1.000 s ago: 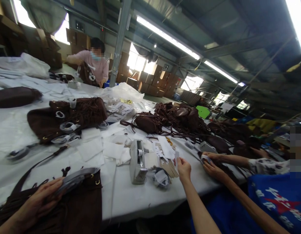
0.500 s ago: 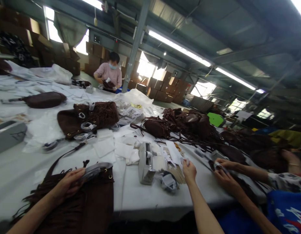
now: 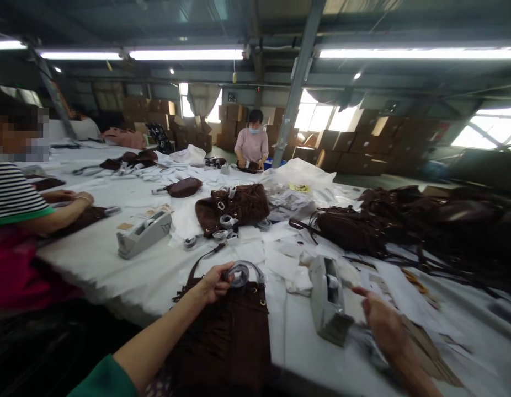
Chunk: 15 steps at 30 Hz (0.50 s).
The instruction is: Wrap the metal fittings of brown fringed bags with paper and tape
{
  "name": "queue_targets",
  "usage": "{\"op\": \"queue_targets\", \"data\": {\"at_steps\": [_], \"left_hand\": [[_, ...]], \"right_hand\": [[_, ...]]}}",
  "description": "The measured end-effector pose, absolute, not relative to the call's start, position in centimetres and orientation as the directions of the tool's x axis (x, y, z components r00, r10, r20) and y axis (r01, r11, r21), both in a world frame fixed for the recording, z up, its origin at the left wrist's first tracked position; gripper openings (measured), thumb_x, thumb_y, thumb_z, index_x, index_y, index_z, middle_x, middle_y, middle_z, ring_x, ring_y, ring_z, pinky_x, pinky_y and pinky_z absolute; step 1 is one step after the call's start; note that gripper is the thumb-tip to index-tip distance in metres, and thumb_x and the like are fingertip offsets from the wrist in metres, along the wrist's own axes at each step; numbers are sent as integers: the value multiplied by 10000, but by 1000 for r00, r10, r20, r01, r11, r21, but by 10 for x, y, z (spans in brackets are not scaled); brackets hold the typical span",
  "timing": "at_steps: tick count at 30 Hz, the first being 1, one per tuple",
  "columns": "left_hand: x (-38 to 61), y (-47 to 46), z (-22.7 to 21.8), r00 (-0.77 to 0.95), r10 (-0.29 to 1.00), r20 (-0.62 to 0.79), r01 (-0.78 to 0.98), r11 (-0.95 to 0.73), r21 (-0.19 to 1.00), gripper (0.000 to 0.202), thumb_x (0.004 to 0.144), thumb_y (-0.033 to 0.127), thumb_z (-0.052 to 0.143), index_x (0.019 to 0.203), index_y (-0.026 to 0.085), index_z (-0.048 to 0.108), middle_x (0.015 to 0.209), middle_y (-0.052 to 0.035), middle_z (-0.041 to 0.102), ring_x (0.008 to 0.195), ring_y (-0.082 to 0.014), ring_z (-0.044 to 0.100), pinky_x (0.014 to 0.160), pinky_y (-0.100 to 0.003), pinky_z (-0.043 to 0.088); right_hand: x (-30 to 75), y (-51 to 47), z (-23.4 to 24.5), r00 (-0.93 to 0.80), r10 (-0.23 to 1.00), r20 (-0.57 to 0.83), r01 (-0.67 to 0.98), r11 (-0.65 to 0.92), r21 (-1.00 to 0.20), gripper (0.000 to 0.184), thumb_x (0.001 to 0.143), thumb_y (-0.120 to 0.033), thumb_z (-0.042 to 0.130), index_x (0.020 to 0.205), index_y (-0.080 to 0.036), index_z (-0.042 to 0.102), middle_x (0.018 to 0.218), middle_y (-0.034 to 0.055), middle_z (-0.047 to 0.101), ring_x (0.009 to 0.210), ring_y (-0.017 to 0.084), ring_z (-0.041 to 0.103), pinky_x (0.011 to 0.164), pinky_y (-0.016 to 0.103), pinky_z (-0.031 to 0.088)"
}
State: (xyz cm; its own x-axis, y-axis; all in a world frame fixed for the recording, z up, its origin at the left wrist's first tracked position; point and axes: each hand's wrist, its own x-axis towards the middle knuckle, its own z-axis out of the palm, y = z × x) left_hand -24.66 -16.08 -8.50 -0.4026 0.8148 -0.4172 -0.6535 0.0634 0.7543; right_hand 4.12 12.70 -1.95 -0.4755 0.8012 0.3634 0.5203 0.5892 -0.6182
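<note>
A dark brown fringed suede bag lies over the near table edge in front of me. My left hand is closed on its round handle, which is wrapped in grey film. My right hand is blurred; it hovers just right of a grey tape dispenser, over some paper cards. I cannot make out its fingers or whether they hold anything.
A second tape dispenser stands to the left. Another fringed bag and white paper sheets lie mid-table, with a heap of brown bags at right. A person in stripes sits left; one in pink works at the far end.
My view has swung left, so the co-worker at my right has left the picture. My right hand has drawn back beside the tape dispenser. My left hand keeps hold of the handle.
</note>
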Motion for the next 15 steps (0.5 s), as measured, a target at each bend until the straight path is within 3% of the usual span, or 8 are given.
{"op": "queue_targets", "data": {"at_steps": [3, 5, 8, 11, 15], "left_hand": [[-247, -156, -69, -410, 819, -401, -629, 65, 775, 390, 810, 475, 531, 610, 148, 461, 470, 78, 392, 274, 6, 141, 305, -163, 30], [-242, -154, -61, -434, 816, -380, -599, 54, 799, 376, 808, 468, 526, 618, 149, 466, 475, 74, 409, 272, 5, 150, 306, -167, 30], [-232, -155, -53, -473, 810, -347, -545, 40, 837, 386, 805, 480, 513, 608, 153, 458, 463, 68, 414, 268, 2, 160, 309, -175, 31], [-223, -157, -49, -507, 807, -302, -489, 20, 872, 377, 778, 506, 546, 651, 160, 466, 467, 66, 438, 263, -2, 182, 311, -179, 35], [-213, -159, -49, -548, 816, -183, -354, -28, 935, 421, 718, 511, 638, 941, 194, 473, 483, 99, 467, 263, -19, 225, 317, -164, 61]], "right_hand": [[5, 45, -31, -611, 789, 68, 314, 319, -894, 408, 692, -494, 569, 906, -173, 699, 745, 65, 681, 687, 222, 610, 572, 294, 438], [-16, 0, -45, -688, 724, -60, 182, 92, -979, 431, 665, -491, 651, 924, -149, 685, 665, 36, 648, 615, 181, 585, 533, 257, 420], [-43, -45, -67, -755, 628, -189, 94, -181, -979, 497, 631, -548, 704, 917, -145, 645, 616, 12, 624, 448, 106, 505, 410, 202, 329], [-66, -65, -80, -771, 587, -246, 73, -302, -950, 566, 616, -574, 713, 973, -148, 613, 508, -46, 564, 303, 39, 327, 330, 172, 182], [-87, -75, -83, -793, 557, -245, 9, -392, -920, 455, 598, -501, 758, 841, -137, 634, 466, -57, 534, 291, 16, 278, 320, 169, 118]]}}
